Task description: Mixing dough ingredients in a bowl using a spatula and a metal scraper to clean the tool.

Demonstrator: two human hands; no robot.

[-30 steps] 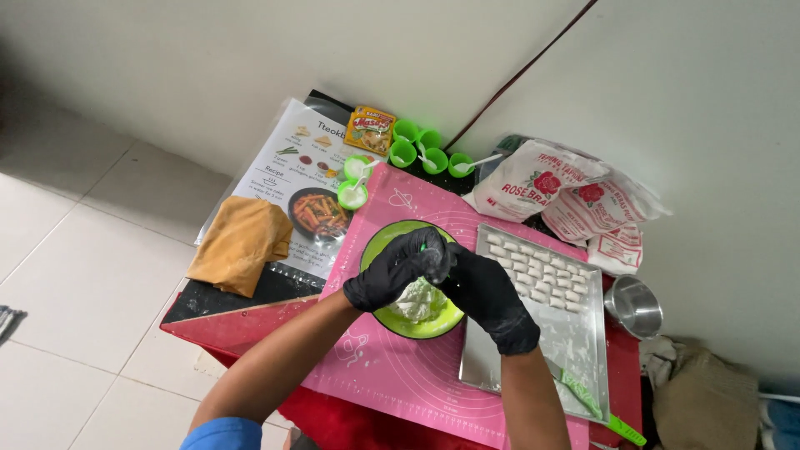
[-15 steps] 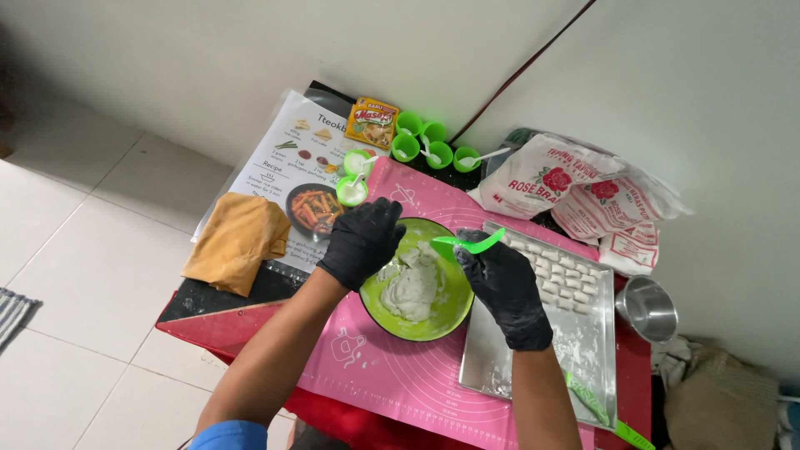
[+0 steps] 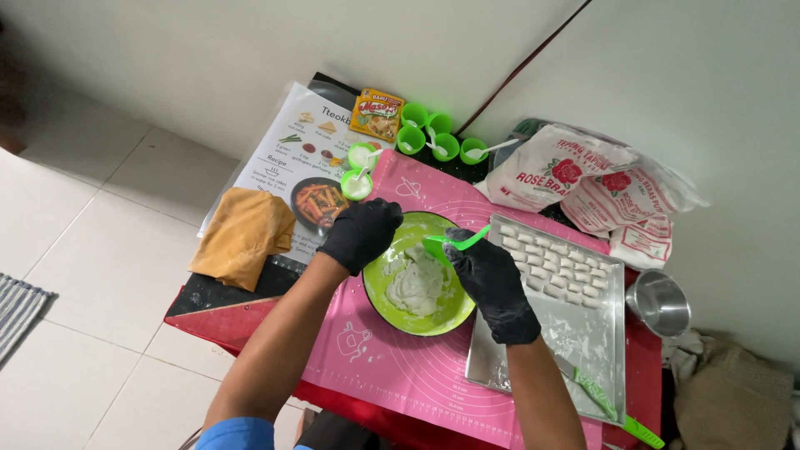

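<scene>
A green bowl [image 3: 446,321] with white dough [image 3: 414,285] in it sits on a pink silicone mat [image 3: 400,367]. My left hand [image 3: 360,234], in a black glove, grips the bowl's left rim. My right hand [image 3: 486,275], also gloved, holds a green spoon [image 3: 454,243] over the bowl, its scoop end pointing down at the dough. To the right lies a metal tray [image 3: 550,333] with several cut white dough pieces [image 3: 554,265] in rows.
Behind the mat are several small green cups [image 3: 437,142], a yellow seasoning packet [image 3: 377,115], a printed recipe sheet [image 3: 300,162] and flour bags [image 3: 575,179]. An ochre cloth [image 3: 243,235] lies left. A steel cup [image 3: 660,302] and a green knife [image 3: 621,415] lie right.
My two hands, joined over the dough a second ago, have parted: the left went to the bowl's rim, the right now holds the green spoon. The dough lies spread in the bowl.
</scene>
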